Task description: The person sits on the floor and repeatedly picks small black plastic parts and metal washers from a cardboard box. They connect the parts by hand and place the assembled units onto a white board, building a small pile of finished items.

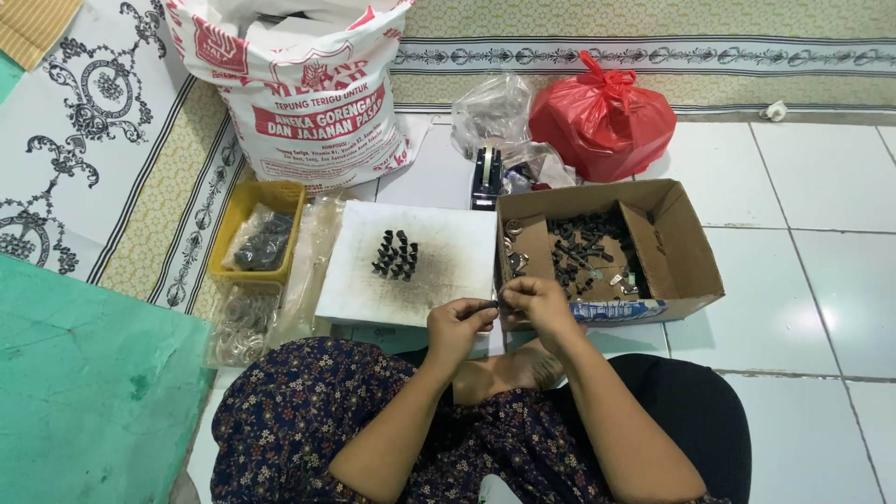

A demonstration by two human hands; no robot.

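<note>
My left hand (457, 324) and my right hand (534, 301) meet over my lap, fingertips pinched together on a small black part (488, 304) held between them. Just beyond them lies a white board (439, 280) with a cluster of small black pieces (396, 255) standing on it. To the right of the board sits an open cardboard box (686, 252) holding several black parts (583, 250) and a few small metal pieces.
A yellow tray (273, 199) with a bag of dark parts stands left of the board, with a clear bag of rings (245, 322) below it. A large printed white sack (303, 89), a tape dispenser (485, 175), a clear bag and a red plastic bag (602, 121) stand behind. Green mat (84, 392) lies at left.
</note>
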